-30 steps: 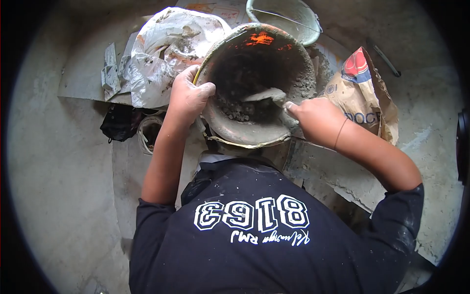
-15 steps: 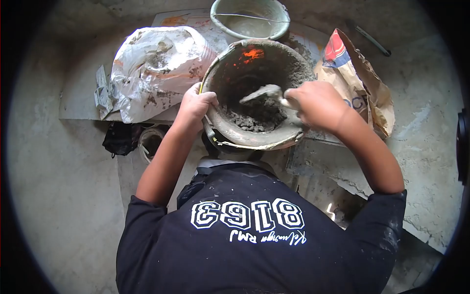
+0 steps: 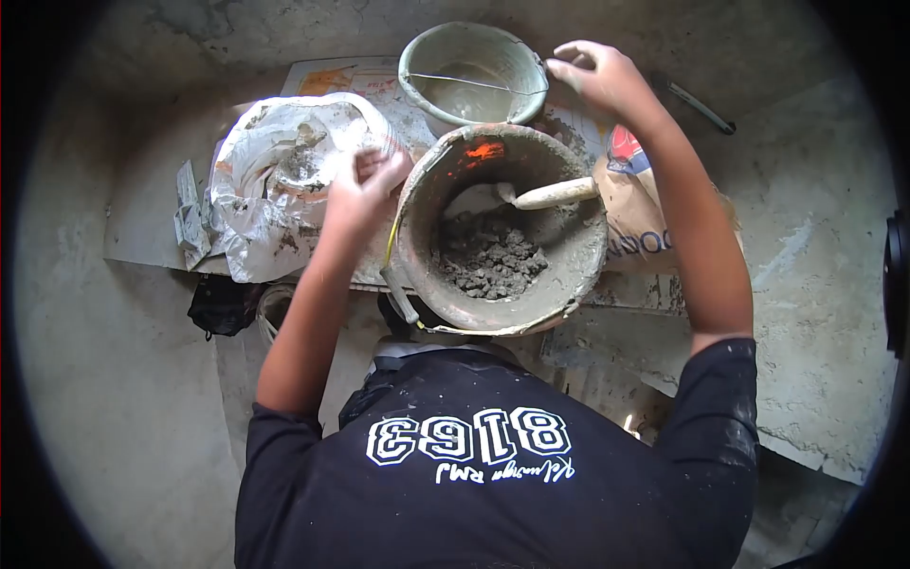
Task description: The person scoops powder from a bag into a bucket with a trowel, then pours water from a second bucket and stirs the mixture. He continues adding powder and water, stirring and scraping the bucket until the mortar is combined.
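Note:
A mortar-caked bucket (image 3: 574, 303) stands in front of me with clumpy grey mortar (image 3: 498, 261) in its bottom. The trowel (image 3: 555, 194) rests inside, its handle leaning over the right rim and its blade partly hidden. My left hand (image 3: 363, 188) hovers between that bucket and the white sack, fingers loosely curled and holding nothing. Farther back is a pale green bucket (image 3: 409, 85) with cloudy water and a wire handle across its mouth. My right hand (image 3: 599, 78) is at its right rim, thumb and fingers apart, fingertips close to the edge.
On the left lies a crumpled white sack (image 3: 242, 204) of dusty material, with grey offcuts (image 3: 192, 218) beside it. A brown paper bag (image 3: 640, 218) stands right of the mortar bucket. A dark bag (image 3: 223, 305) is below the board's edge, and a thin bar (image 3: 701, 106) lies at the back right.
My right hand has let go of the trowel, leaving it in the bucket, and moved back to the green bucket. My left hand has released the mortar bucket's rim, and that bucket sits more upright.

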`<state>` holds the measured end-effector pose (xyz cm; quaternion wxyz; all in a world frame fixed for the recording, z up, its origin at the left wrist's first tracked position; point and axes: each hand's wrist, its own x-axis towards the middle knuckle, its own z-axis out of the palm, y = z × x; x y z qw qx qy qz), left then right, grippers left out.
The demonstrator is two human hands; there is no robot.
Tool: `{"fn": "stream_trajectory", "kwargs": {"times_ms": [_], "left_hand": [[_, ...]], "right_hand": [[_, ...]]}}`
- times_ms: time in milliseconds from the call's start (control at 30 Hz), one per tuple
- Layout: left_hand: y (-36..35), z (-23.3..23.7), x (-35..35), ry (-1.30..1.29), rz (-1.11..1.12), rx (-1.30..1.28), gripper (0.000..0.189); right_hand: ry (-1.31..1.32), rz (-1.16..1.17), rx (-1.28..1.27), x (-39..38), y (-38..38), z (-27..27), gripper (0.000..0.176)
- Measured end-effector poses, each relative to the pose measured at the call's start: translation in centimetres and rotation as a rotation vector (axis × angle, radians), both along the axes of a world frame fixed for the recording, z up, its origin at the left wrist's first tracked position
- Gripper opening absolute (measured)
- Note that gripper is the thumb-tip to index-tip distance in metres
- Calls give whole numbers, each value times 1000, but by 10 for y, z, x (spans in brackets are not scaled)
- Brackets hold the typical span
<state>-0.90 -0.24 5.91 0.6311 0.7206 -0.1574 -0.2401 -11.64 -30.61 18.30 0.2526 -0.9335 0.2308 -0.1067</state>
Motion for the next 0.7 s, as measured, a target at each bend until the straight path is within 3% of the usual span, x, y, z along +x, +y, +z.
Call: {"fn": "stream_trajectory", "kwargs": {"times_ms": [67, 167, 200, 267, 333, 433, 533, 600, 700], "left_hand": [[-29, -1, 41, 103, -35, 4, 65], [-80, -9, 87, 201, -20, 102, 71], [-93, -10, 95, 306, -6, 84, 69], [-113, -29, 112, 344, -43, 41, 66], [-123, -36, 123, 377, -77, -7, 64], [-132, -24, 128, 250, -41, 18, 44], [-138, -5, 136, 212, 3, 2, 41], [-136, 12, 132, 167, 14, -80, 40], [-129, 41, 122, 136, 18, -112, 34]], "right_hand": [[168, -251, 158, 45, -31, -30, 57], [464, -308, 332, 87, -76, -76, 72], [528, -322, 420, 94, -82, -86, 62], [418, -358, 574, 101, -88, -113, 45], [386, -384, 381, 106, -90, -125, 24], [85, -441, 538, 109, -96, -130, 22], [164, -455, 417, 101, -74, -83, 21], [6, -434, 547, 100, -88, -90, 26], [-372, -280, 493, 95, -88, -102, 22]]}}
